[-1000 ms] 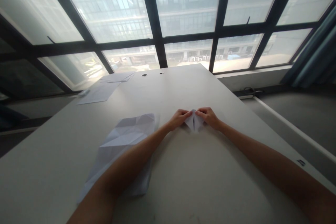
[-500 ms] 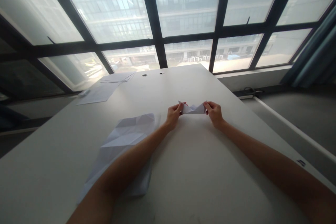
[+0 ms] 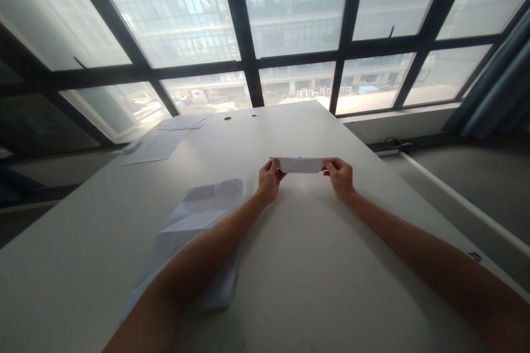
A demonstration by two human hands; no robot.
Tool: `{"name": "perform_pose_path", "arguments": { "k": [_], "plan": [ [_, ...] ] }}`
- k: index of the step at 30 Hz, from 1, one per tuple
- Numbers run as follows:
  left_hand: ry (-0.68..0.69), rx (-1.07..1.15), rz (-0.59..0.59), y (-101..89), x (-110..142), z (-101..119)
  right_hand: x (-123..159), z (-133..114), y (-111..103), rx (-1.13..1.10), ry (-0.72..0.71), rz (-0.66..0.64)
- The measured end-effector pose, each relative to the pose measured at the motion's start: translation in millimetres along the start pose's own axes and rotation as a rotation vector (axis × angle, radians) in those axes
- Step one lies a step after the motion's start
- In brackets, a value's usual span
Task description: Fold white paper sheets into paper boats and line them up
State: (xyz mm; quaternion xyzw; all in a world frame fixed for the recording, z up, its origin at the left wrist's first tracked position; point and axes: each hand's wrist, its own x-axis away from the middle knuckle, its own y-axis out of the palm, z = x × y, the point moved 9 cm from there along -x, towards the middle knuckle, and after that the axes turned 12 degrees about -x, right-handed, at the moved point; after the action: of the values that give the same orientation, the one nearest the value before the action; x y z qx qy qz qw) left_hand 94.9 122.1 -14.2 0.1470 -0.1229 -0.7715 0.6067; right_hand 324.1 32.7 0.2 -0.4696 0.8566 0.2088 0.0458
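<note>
A small piece of folded white paper (image 3: 301, 165) is stretched sideways between my two hands, over the table. My left hand (image 3: 269, 179) pinches its left end, and my right hand (image 3: 340, 177) pinches the right end. The long face turned toward me looks flat, with a slightly uneven upper edge; its far side is hidden. A larger creased sheet of white paper (image 3: 207, 204) lies on the table to the left, partly covered by my left forearm.
The white table (image 3: 314, 287) reaches toward a wall of dark-framed windows (image 3: 293, 5). More paper sheets (image 3: 155, 146) lie at its far left. Two small dark round spots (image 3: 227, 118) mark the far end. A blue curtain (image 3: 488, 88) hangs at the right.
My hands have moved slightly apart, pulling the folded paper wider. Its dipped, peaked shape has become a long, nearly straight strip. The other papers have stayed put.
</note>
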Motion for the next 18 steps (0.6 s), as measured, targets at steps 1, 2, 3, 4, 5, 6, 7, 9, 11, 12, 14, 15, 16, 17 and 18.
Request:
{"name": "perform_pose_path", "arguments": {
  "k": [1, 2, 3, 4, 5, 6, 7, 9, 11, 12, 14, 15, 16, 17, 18],
  "plan": [
    [-0.008, 0.015, -0.048, 4.8, 1.6, 0.5, 1.0, -1.0, 2.1, -0.006, -0.002, -0.010],
    [-0.020, 0.026, -0.105, 10.6, 3.8, 0.5, 2.1, -2.2, 4.3, -0.006, -0.007, -0.023],
    [-0.033, 0.033, -0.163, 16.6, 6.5, 0.2, 3.2, -3.6, 6.4, -0.001, -0.013, -0.036],
    [-0.046, 0.034, -0.205, 21.1, 8.9, -0.3, 4.2, -5.0, 8.4, 0.006, -0.020, -0.049],
    [-0.054, 0.033, -0.228, 23.6, 10.7, -0.9, 5.3, -6.1, 10.4, 0.015, -0.024, -0.066],
    [-0.056, 0.032, -0.231, 24.2, 11.5, -1.1, 6.4, -6.5, 12.7, 0.029, -0.024, -0.090],
    [-0.051, 0.031, -0.218, 22.9, 11.2, -1.0, 7.7, -5.7, 16.0, 0.050, -0.015, -0.129],
    [-0.036, 0.027, -0.162, 16.5, 8.5, -0.4, 11.2, -0.2, 25.3, 0.117, 0.032, -0.246],
    [-0.019, 0.009, -0.100, 9.1, 5.5, 0.8, 16.8, 7.4, 36.0, 0.201, 0.090, -0.389],
    [-0.013, -0.008, -0.080, 6.7, 4.8, 1.5, 19.7, 10.0, 40.5, 0.237, 0.106, -0.452],
    [-0.005, -0.053, -0.088, 8.1, 6.4, 2.8, 24.9, 11.3, 48.0, 0.288, 0.112, -0.550],
    [-0.005, -0.080, -0.115, 11.8, 8.8, 3.1, 27.2, 10.6, 51.1, 0.302, 0.109, -0.589],
    [-0.008, -0.108, -0.153, 17.2, 12.2, 3.0, 29.3, 9.4, 53.8, 0.309, 0.104, -0.622],
    [-0.013, -0.136, -0.195, 23.2, 16.4, 2.7, 31.5, 7.9, 56.2, 0.315, 0.100, -0.651],
    [-0.016, -0.162, -0.237, 29.5, 21.0, 2.5, 33.6, 6.2, 58.3, 0.322, 0.095, -0.677]
  ]
}}
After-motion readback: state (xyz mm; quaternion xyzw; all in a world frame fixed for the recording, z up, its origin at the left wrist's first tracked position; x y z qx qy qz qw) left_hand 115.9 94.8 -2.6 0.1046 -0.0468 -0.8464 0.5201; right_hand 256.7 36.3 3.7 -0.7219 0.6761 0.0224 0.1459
